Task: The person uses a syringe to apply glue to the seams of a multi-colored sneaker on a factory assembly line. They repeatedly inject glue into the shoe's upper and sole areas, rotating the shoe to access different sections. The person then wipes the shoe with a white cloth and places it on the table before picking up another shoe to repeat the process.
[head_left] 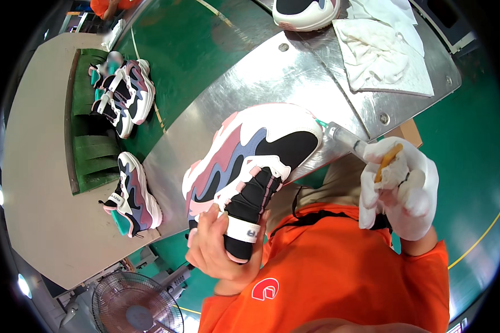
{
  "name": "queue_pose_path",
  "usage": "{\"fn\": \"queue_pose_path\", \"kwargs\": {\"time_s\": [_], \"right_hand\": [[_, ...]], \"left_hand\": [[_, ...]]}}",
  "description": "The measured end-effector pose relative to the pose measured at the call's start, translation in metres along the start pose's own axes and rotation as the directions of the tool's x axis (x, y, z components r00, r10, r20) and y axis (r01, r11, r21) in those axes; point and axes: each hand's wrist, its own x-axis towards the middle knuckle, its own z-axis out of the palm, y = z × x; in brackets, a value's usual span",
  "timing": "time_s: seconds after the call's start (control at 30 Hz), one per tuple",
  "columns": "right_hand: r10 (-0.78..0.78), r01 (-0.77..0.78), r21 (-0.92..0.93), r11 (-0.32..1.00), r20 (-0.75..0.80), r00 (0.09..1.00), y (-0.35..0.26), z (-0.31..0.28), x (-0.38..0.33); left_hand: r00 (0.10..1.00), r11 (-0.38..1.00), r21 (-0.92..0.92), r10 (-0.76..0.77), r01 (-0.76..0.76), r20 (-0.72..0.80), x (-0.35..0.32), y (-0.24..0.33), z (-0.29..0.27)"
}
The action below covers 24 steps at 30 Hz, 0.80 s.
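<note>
Steadying a shoe (250, 145) while a syringe (347, 139) points at its toe edge
Curled around the strap, the bare left hand (219, 243) grips the shoe at the near side of the metal table (294, 66); the gloved right hand (400, 188) is closed around the syringe, right of the toe. The step in hand looks like dosing the sole seam, though contact is unclear; the next move likely calls for a still shoe and a light press

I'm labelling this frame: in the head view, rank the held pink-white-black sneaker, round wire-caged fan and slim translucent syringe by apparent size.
Largest to smallest:
Sneaker
Fan, in the background
Syringe
</note>
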Motion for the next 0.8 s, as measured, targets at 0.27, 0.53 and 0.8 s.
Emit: {"fn": "queue_pose_path", "kwargs": {"time_s": [0.27,0.53,0.8], "right_hand": [[-0.088,0.069,0.088,0.994,0.228,0.97,0.03,-0.017,0.02],[-0.214,0.159,0.159,0.974,0.434,0.875,0.078,-0.043,0.043],[-0.409,0.537,-0.099,0.838,0.539,0.737,0.107,-0.057,0.061]], "left_hand": [[0.97,0.965,-0.198,-0.129,0.17,0.206,0.051,-0.014,0.002],[0.894,0.888,-0.286,-0.242,0.361,0.377,0.097,-0.032,0.017],[0.79,0.703,-0.433,-0.308,0.564,0.529,0.109,-0.034,0.028]]}}
